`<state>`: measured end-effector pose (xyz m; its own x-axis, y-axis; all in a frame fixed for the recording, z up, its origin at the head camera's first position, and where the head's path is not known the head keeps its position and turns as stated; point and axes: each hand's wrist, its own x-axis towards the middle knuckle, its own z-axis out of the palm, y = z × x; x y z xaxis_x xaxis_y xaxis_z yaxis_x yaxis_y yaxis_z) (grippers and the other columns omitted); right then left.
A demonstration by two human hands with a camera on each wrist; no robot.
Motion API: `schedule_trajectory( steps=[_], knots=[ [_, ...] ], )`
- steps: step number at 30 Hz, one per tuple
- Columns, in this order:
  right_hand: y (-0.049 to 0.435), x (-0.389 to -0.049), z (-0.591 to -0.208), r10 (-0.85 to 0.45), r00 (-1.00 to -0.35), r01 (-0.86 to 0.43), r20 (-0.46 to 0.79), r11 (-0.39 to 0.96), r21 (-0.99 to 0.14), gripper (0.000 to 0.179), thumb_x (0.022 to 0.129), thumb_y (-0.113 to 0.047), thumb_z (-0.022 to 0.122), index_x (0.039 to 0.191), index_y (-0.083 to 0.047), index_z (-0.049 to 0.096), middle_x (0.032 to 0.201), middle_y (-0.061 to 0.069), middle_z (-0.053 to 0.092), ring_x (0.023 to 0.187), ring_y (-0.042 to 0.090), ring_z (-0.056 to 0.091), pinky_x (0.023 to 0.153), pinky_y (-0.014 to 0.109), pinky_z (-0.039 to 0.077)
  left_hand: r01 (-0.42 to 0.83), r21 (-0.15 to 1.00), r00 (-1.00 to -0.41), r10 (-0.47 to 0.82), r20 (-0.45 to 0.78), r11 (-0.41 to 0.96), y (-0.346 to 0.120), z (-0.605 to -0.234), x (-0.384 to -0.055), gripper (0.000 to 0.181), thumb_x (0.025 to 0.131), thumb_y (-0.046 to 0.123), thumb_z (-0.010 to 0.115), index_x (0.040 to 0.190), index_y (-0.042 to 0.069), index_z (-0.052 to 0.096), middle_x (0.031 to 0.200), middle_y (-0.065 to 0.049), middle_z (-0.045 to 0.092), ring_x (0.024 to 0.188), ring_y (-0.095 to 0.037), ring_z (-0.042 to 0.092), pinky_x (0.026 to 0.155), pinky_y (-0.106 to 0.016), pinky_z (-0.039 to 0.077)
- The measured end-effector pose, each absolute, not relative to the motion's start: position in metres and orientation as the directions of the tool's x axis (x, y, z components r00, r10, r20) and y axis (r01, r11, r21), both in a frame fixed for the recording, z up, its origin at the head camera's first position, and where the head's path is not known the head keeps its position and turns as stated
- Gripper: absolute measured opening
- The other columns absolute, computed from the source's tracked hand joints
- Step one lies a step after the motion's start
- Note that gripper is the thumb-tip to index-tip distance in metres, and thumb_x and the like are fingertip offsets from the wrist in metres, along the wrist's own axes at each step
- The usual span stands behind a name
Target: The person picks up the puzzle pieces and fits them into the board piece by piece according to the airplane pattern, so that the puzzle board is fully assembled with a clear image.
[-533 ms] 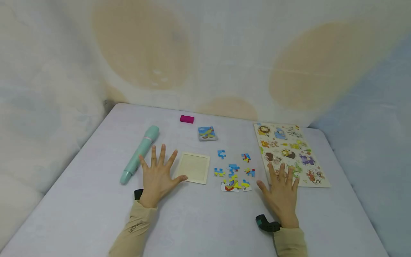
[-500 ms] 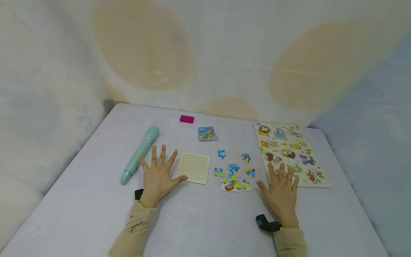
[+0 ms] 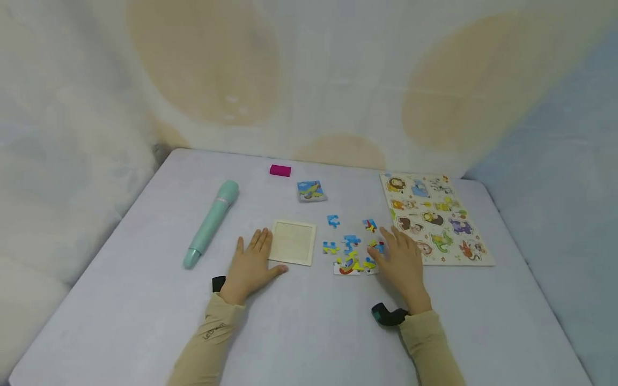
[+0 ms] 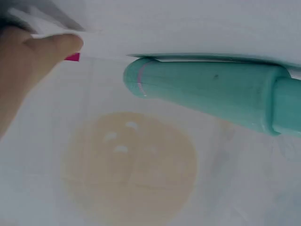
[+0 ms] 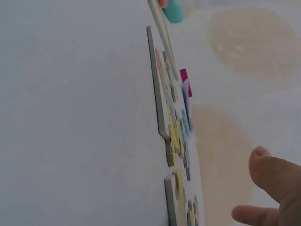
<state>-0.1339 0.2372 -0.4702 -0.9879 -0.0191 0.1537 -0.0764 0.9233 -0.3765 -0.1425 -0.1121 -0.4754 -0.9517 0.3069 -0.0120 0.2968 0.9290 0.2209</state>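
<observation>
Your left hand (image 3: pixel 248 271) lies palm down with its fingers straight and close together and its thumb spread, gripping nothing; the fingertips meet the left edge of the frame (image 3: pixel 292 242), though you can't tell for certain whether they press it, and the thumb points along just below its lower edge. Your right hand (image 3: pixel 403 262) reaches over the right side of the loose pieces (image 3: pixel 346 268), fingers slightly bent and thumb well apart from them, holding nothing that shows; whether a fingertip touches the piece beneath can't be told. The pieces lie between frame and right hand, with a narrow strip of table (image 3: pixel 299 332) separating them from the frame's right edge. That hand hides the near left corner of the board (image 3: pixel 436 214), whose far edge sits near the table's back edge. A broad stretch of table runs between your two sleeves (image 3: pixel 200 343). The green rod (image 3: pixel 211 225) slants to the left of your left hand, apart from it. Behind the frame lie the packet (image 3: pixel 311 191) and, close to the back edge, the magenta block (image 3: pixel 280 170).
</observation>
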Motion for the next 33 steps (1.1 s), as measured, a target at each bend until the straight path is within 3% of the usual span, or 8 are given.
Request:
schedule_trajectory(
  steps=[4, 7, 13, 19, 25, 30, 33],
  knots=[
    [0.210, -0.166, -0.462, -0.134, -0.989, -0.147, 0.064, 0.819, -0.554, 0.048, 0.094, -0.032, 0.063, 0.136, -0.010, 0.055, 0.141, 0.019, 0.050, 0.124, 0.043, 0.050, 0.101, 0.059, 0.042, 0.291, 0.231, -0.955, 0.298, 0.004, 0.929, -0.101, -0.480, -0.139, 0.086, 0.093, 0.054, 0.054, 0.149, -0.006, 0.029, 0.156, -0.021, 0.029, 0.147, -0.035, 0.026, 0.117, -0.062, 0.019],
    [0.197, -0.189, -0.462, -0.180, -0.983, -0.118, -0.024, 0.731, -0.672, 0.046, 0.094, -0.023, 0.064, 0.137, -0.011, 0.054, 0.137, 0.015, 0.054, 0.114, 0.035, 0.057, 0.095, 0.050, 0.049, 0.289, 0.210, -0.957, 0.290, 0.026, 0.934, -0.090, -0.485, -0.136, 0.083, 0.095, 0.054, 0.050, 0.148, -0.006, 0.030, 0.156, -0.021, 0.030, 0.147, -0.035, 0.027, 0.117, -0.061, 0.021],
    [0.178, -0.219, -0.468, -0.219, -0.974, -0.136, -0.058, 0.769, -0.624, 0.044, 0.092, -0.018, 0.066, 0.133, -0.008, 0.057, 0.135, 0.017, 0.050, 0.101, 0.029, 0.055, 0.085, 0.040, 0.049, 0.269, 0.196, -0.963, 0.265, 0.048, 0.943, -0.081, -0.485, -0.130, 0.082, 0.095, 0.054, 0.048, 0.148, -0.006, 0.030, 0.155, -0.021, 0.031, 0.146, -0.035, 0.028, 0.117, -0.059, 0.022],
    [0.170, -0.229, -0.459, -0.166, -0.981, -0.068, -0.099, 0.774, -0.629, 0.035, 0.091, -0.015, 0.067, 0.124, -0.005, 0.063, 0.122, 0.020, 0.052, 0.096, 0.028, 0.051, 0.080, 0.036, 0.045, 0.265, 0.196, -0.964, 0.257, 0.070, 0.944, -0.082, -0.479, -0.131, 0.082, 0.095, 0.054, 0.049, 0.148, -0.006, 0.031, 0.155, -0.021, 0.032, 0.146, -0.035, 0.029, 0.117, -0.059, 0.022],
    [0.163, -0.235, -0.450, -0.068, -0.992, 0.030, -0.103, 0.681, -0.732, 0.020, 0.092, -0.017, 0.066, 0.108, -0.006, 0.069, 0.109, 0.015, 0.066, 0.096, 0.027, 0.059, 0.077, 0.032, 0.049, 0.244, 0.169, -0.970, 0.238, 0.054, 0.955, -0.083, -0.477, -0.132, 0.083, 0.095, 0.056, 0.048, 0.149, -0.005, 0.030, 0.155, -0.020, 0.031, 0.146, -0.034, 0.029, 0.117, -0.059, 0.022],
    [0.157, -0.238, -0.450, -0.019, -0.990, 0.100, -0.138, 0.596, -0.797, 0.026, 0.093, -0.018, 0.065, 0.115, -0.004, 0.067, 0.096, 0.009, 0.066, 0.077, 0.015, 0.058, 0.065, 0.021, 0.049, 0.248, 0.138, -0.969, 0.243, 0.047, 0.959, -0.080, -0.478, -0.130, 0.082, 0.096, 0.057, 0.045, 0.149, -0.004, 0.031, 0.155, -0.019, 0.032, 0.146, -0.033, 0.029, 0.117, -0.058, 0.024],
    [0.147, -0.240, -0.450, 0.044, -0.986, 0.164, -0.161, 0.426, -0.890, 0.031, 0.093, -0.016, 0.066, 0.121, -0.003, 0.065, 0.093, 0.004, 0.065, 0.070, 0.007, 0.060, 0.063, 0.018, 0.052, 0.244, 0.134, -0.970, 0.239, 0.054, 0.960, -0.080, -0.478, -0.129, 0.082, 0.096, 0.057, 0.045, 0.148, -0.004, 0.032, 0.155, -0.019, 0.033, 0.146, -0.033, 0.030, 0.117, -0.058, 0.024]
  ],
)
